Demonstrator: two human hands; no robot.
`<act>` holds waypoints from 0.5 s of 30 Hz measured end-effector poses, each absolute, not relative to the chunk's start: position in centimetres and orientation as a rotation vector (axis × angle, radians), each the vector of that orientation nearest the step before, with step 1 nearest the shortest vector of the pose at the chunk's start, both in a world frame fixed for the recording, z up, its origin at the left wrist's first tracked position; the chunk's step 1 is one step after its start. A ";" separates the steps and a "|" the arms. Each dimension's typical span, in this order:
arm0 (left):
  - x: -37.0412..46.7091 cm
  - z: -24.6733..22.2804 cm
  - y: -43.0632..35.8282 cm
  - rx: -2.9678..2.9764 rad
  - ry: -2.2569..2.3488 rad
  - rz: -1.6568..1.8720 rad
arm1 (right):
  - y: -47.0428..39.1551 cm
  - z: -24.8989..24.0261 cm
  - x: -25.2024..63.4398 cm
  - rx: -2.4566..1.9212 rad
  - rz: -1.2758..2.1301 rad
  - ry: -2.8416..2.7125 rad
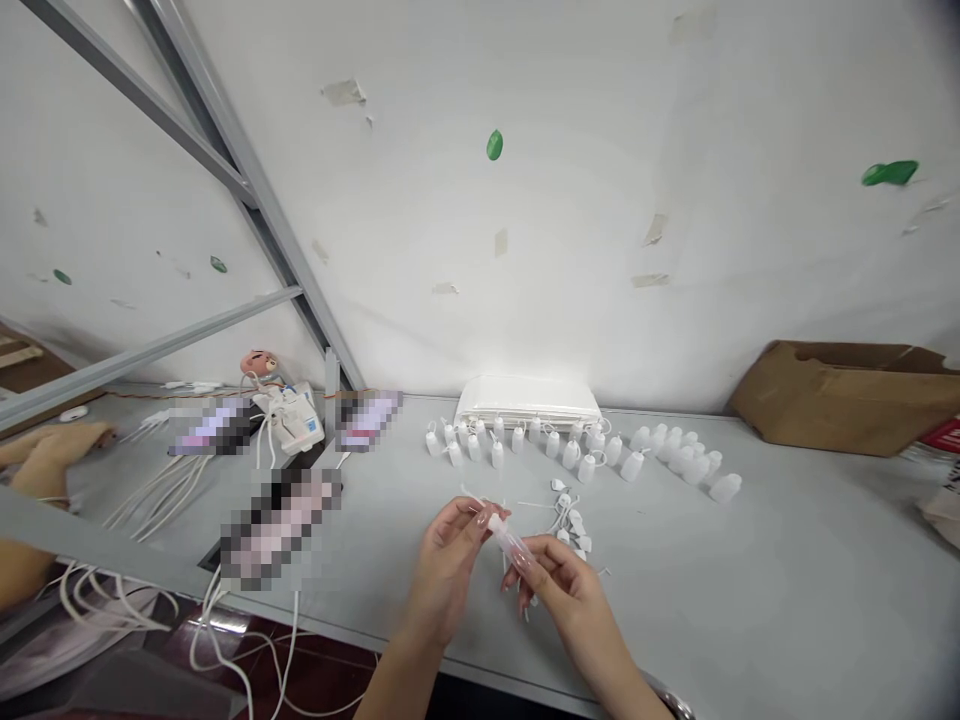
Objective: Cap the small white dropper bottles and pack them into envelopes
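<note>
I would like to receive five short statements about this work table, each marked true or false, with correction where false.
1. The right hand holds a translucent bottle. True.
2. The left hand touches nothing. False: it is on the bottle's white cap.
3. Small white pieces lie on the table. True.
4. The bottles beyond the hands are black. False: they are whitish.
5. A brown cardboard box stands at the far right. True.

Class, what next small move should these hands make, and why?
Perhaps a slight twist of the white cap: the left hand pinches at it, while the right hand holds the bottle below. The cap's tightness can't be judged.
</note>
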State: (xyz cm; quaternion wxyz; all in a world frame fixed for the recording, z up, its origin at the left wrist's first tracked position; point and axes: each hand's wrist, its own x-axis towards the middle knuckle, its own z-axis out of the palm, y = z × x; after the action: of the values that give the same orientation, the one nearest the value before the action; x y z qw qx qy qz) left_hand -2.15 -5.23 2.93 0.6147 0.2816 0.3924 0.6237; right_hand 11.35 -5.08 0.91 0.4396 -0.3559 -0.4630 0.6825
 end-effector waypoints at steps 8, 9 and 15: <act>-3.2 2.6 -5.1 0.861 1.105 1.455 | -5.8 0.4 11.8 -1.084 1.341 -1.287; -3.3 2.7 -5.1 0.871 1.103 1.449 | -5.8 0.6 11.8 -1.074 1.362 -1.267; -3.3 3.2 -5.1 0.845 1.058 1.474 | -5.2 1.7 11.5 -0.847 1.777 -1.072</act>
State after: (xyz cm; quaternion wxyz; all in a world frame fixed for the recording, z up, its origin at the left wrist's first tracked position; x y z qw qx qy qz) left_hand -3.27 -5.12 3.20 0.5394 0.3556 0.4452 0.6200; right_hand 11.46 -5.22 1.74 0.4352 -0.3401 -0.4307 0.7138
